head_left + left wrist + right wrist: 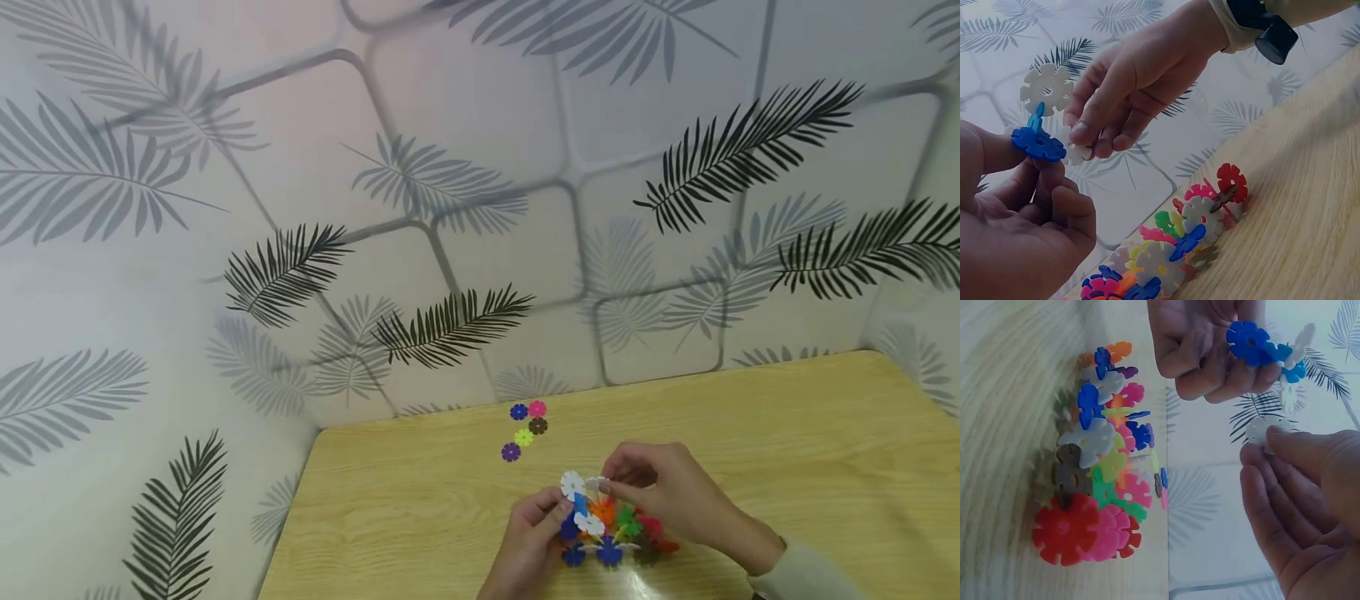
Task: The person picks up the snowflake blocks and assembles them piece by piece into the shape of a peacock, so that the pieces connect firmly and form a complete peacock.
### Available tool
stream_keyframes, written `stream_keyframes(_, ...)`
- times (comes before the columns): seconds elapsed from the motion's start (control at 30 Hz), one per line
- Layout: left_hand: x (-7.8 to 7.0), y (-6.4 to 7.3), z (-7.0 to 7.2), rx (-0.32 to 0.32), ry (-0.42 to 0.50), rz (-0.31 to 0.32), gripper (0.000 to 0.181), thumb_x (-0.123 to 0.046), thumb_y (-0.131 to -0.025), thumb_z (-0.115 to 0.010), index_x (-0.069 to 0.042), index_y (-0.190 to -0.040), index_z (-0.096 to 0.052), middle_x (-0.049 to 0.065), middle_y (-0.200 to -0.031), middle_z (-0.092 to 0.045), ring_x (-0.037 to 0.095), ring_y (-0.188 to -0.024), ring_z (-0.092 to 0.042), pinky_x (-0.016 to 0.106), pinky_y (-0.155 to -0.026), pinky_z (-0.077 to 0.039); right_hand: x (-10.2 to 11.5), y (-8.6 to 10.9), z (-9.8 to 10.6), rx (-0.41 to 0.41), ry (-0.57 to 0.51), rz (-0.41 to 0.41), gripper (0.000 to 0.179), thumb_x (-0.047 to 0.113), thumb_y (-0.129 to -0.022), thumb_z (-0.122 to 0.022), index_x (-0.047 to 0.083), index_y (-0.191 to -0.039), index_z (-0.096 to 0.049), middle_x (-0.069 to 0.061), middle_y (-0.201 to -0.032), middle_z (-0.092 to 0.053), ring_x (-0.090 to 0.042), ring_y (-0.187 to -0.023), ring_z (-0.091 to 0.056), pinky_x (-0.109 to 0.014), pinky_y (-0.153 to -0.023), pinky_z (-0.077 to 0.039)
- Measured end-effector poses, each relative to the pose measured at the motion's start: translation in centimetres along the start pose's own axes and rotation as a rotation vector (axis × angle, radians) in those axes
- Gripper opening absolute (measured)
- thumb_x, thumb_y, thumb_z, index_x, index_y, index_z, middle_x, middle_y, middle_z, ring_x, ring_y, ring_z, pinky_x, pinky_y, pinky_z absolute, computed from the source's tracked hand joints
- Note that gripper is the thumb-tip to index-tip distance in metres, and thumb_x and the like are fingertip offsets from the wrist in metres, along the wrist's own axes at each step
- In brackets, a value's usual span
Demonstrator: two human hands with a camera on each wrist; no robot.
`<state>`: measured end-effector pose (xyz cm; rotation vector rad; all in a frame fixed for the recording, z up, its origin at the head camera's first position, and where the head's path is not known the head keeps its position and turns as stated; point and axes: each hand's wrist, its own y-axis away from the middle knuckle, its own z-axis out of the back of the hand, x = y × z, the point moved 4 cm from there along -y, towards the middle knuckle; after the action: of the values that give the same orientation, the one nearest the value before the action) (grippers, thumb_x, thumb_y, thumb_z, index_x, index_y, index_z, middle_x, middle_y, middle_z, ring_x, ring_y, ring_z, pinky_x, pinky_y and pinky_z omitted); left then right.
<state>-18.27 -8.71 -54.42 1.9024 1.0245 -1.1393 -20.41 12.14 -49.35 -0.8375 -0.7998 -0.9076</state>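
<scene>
My left hand (528, 537) pinches a dark blue notched disc (1038, 145) between thumb and fingers. Slotted into that disc is a light blue one (1036, 117), which carries a white disc (1046, 92). Between thumb and fingertips, my right hand (671, 487) holds another white disc (1259, 431), close beside the small cluster. Below both hands, a longer chain of interlocked discs stands on the table, with a red disc (1065, 528) at one end and white, blue, brown, green, pink and orange ones along it.
Several loose discs lie on the wooden table (405, 492) beyond the hands, among them a purple one (511, 452), a yellow one (524, 437) and a pink one (537, 409). A leaf-patterned wall (495, 250) rises along the table's far edge.
</scene>
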Motion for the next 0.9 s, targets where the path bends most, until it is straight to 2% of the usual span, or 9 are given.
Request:
stream_keyframes(0.2,0.1,-0.1,-0.4,0.085,0.04,-0.074,0.023,-0.01,-0.113,-0.053,-0.022,-0.104,-0.071,-0.012,-0.103,-0.072,0.0,-0.095,-0.066,0.017,-0.088,-0.056,0.6,1.0,-0.6,-0.088,0.094,0.163,0.013,0.01,-0.095,-0.084,0.021,-0.097,-0.078,0.006,-0.09,-0.082,-0.002,-0.079,-0.075,-0.025,-0.072,-0.066)
stream_keyframes(0.3,0.2,-0.1,-0.5,0.1,0.056,-0.087,0.025,-0.009,-0.113,-0.052,-0.022,-0.105,-0.072,-0.012,-0.103,-0.072,0.0,-0.094,-0.066,0.016,-0.087,-0.056,0.8,1.3,-0.9,-0.121,0.142,0.212,0.018,0.005,-0.093,-0.085,0.021,-0.097,-0.078,0.01,-0.09,-0.081,0.002,-0.079,-0.073,-0.025,-0.07,-0.066)
stream_keyframes(0.5,0.5,-0.1,-0.4,0.109,0.046,-0.045,0.026,-0.01,-0.113,-0.052,-0.022,-0.101,-0.071,-0.014,-0.098,-0.069,0.0,-0.089,-0.062,0.016,-0.084,-0.054,1.1,1.5,-1.1,-0.136,0.179,0.222,0.023,0.002,-0.091,-0.086,0.022,-0.098,-0.079,0.012,-0.091,-0.08,0.006,-0.081,-0.071,-0.025,-0.068,-0.065)
stream_keyframes(0.6,0.7,-0.1,-0.4,0.123,0.029,-0.024,0.025,-0.01,-0.113,-0.053,-0.021,-0.102,-0.072,-0.014,-0.096,-0.068,0.001,-0.087,-0.059,0.016,-0.082,-0.052,1.1,1.6,-1.0,-0.149,0.19,0.256,0.026,-0.001,-0.089,-0.087,0.022,-0.099,-0.079,0.012,-0.092,-0.08,0.006,-0.081,-0.071,-0.022,-0.069,-0.064)
stream_keyframes(0.8,0.8,-0.1,-0.5,0.18,0.048,-0.001,0.023,-0.008,-0.111,-0.055,-0.02,-0.109,-0.075,-0.011,-0.107,-0.074,0.001,-0.099,-0.065,0.017,-0.092,-0.056,0.8,2.1,-0.9,-0.168,0.2,0.336,0.035,-0.009,-0.084,-0.087,0.021,-0.101,-0.08,0.01,-0.094,-0.082,0.003,-0.088,-0.075,-0.012,-0.075,-0.06)
stream_keyframes(0.9,0.8,0.0,-0.6,0.213,0.05,0.026,0.021,-0.009,-0.112,-0.056,-0.012,-0.122,-0.074,-0.009,-0.116,-0.074,0.002,-0.107,-0.068,0.018,-0.097,-0.058,0.5,2.5,-0.9,-0.168,0.165,0.363,0.037,-0.012,-0.083,-0.086,0.019,-0.103,-0.08,0.008,-0.095,-0.083,0.001,-0.088,-0.076,-0.011,-0.077,-0.06)
